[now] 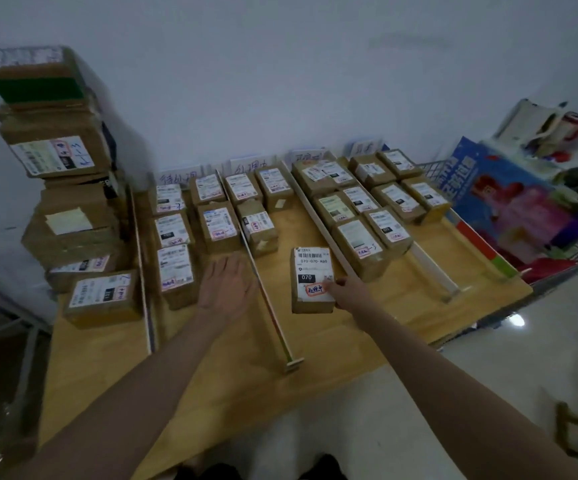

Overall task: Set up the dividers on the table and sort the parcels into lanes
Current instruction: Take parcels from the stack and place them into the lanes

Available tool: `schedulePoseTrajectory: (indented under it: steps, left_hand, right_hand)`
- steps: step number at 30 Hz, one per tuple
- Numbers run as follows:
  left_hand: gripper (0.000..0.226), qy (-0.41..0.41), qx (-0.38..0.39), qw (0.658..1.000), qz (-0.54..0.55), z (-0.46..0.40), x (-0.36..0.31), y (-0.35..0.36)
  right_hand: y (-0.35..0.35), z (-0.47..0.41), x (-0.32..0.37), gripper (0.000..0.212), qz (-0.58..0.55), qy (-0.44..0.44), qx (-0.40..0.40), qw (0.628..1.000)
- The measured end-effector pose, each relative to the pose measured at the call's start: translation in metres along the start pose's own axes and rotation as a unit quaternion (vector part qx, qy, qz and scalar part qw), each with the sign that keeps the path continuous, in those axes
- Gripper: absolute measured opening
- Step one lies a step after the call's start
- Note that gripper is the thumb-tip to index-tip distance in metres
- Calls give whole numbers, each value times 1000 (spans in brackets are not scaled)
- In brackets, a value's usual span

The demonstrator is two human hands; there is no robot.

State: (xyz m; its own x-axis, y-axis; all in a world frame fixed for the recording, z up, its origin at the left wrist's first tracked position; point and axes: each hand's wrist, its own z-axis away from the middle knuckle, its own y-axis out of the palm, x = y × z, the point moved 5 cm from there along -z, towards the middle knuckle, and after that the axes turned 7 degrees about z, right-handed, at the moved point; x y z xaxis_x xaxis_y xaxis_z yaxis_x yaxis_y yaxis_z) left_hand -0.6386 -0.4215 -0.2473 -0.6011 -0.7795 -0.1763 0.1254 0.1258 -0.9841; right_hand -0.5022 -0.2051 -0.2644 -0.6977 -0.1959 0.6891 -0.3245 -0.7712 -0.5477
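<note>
**Head view: a parcel being set down in the second lane**

A small brown parcel [312, 279] is held at its near right corner by the right hand [350, 293]; the fingers are closed on that corner, with a fingertip lying on the top label. The parcel appears to rest flat on the wooden table [315, 344], though contact beneath it cannot be confirmed. The left hand [227, 289] is spread open, palm down, gripping nothing; whether it touches the table cannot be told.

Between the two hands a striped divider [269, 306] is seen. A pale divider [318, 216] runs just beyond the right fingertips, on the far side of the held parcel. Beyond the left fingertips a row of sorted parcels [174, 270] is laid.

To do the step well, the parcel would best be slid away from the fingers until it closes up behind the parcel [258, 227] already in this lane. Its long edge should be kept parallel to the dividers and neither divider knocked. The label should be left face up.

On the held parcel's label "070-070-A80" is printed under a barcode, and "070" in white on a black block. A red-outlined sticker with handwriting is stuck near the fingertips; it is not legible. Handwritten lane cards [247, 165] stand against the wall, too blurred to be read with certainty.
</note>
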Motion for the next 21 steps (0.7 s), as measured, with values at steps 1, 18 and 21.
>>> schedulePoseTrajectory:
  steps: [1,18,21]
  left_hand:
    - [58,-9,1,1000,-2,-2,-15,5]
    - [59,-116,-17,993,-23,-49,-102,17]
    - [59,-129,-18,991,-16,-70,-98,23]
  right_hand:
    - [-12,-8,-9,29,6,-4,3,1000]
    - [-95,-108,-3,36,87,-96,49,990]
    - [-87,-135,13,35,99,-102,58,988]
